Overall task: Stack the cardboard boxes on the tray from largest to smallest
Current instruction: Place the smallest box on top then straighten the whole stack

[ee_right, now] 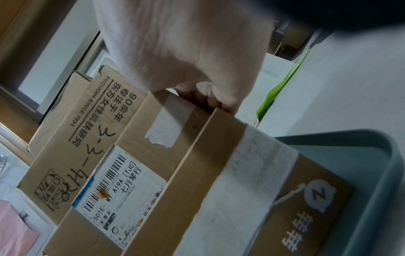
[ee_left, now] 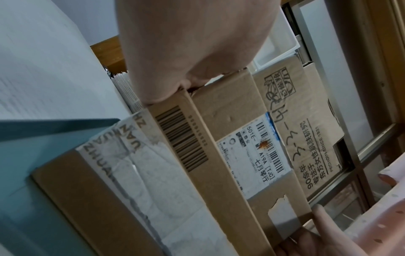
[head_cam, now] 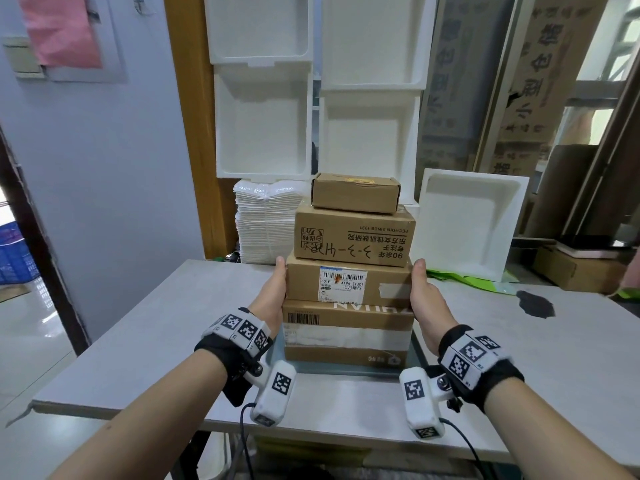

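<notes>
Both hands bracket the second box from the bottom, the one with the white shipping label (head_cam: pixel 348 280). The left hand (head_cam: pixel 272 294) lies against its left end with thumb up along the corner, and the right hand (head_cam: pixel 427 299) mirrors it on the right end. How far the fingers wrap behind the box is hidden, so I cannot tell whether they clamp it or only press it flat from either side.

That labelled box rests on the largest box (head_cam: pixel 348 332), which sits in the grey-green tray (ee_right: pixel 372 173). Above the labelled box stands the box with printed Chinese text (head_cam: pixel 353 233), and the smallest plain box (head_cam: pixel 355 192) crowns the pile.

Four boxes appear to shrink upward, so the order looks right. Squeezing the ends evenly probably serves to square this layer over the base, since the upper tiers ride on it and would lean if it sat crooked.
</notes>
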The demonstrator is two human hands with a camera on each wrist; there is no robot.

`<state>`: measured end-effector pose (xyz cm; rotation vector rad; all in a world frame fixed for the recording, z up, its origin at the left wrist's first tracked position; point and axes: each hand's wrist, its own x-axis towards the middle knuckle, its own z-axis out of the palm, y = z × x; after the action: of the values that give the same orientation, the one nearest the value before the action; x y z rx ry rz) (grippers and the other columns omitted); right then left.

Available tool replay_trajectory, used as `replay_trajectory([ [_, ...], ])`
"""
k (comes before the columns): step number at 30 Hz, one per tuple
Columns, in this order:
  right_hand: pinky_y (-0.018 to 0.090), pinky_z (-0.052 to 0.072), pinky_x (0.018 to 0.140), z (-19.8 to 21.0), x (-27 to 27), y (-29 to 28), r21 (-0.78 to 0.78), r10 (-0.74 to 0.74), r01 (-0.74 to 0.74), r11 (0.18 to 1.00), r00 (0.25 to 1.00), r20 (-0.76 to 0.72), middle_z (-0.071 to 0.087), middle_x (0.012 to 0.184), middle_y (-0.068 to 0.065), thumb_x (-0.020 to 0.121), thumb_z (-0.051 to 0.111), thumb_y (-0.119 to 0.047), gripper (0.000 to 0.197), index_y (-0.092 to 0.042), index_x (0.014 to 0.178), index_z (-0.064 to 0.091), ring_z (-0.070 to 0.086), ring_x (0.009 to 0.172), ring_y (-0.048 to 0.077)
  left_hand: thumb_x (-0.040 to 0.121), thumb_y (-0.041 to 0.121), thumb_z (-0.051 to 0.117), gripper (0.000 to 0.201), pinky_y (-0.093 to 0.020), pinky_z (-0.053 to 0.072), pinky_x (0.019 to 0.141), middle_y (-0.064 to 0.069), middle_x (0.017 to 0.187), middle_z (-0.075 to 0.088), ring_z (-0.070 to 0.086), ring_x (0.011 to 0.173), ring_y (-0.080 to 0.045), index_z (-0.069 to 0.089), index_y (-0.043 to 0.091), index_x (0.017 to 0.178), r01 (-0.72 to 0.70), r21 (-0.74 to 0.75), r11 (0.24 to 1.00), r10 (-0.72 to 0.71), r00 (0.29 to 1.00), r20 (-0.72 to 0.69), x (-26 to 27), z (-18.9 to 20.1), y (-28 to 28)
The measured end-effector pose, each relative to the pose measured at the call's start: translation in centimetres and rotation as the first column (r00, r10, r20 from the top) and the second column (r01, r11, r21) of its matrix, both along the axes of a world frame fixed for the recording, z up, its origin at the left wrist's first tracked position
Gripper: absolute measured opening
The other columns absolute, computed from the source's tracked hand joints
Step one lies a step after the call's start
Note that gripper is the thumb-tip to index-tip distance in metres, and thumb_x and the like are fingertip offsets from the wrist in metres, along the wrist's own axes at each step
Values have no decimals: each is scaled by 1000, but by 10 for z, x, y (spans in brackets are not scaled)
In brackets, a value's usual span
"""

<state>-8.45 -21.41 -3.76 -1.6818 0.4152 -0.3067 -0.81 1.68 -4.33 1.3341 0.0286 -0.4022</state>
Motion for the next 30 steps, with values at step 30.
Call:
replay_trajectory([
  [30,35,36,106,5,-2,1,-29,14,-14,999,1000,26,62,125,3,97,14,-66,71,-23,135,56,53,117,20,94,68,16,63,-39,55,84,-10,105,74,70,99,-24,68,33,103,-27,-1,1000,27,999,32,-4,-1,-3],
])
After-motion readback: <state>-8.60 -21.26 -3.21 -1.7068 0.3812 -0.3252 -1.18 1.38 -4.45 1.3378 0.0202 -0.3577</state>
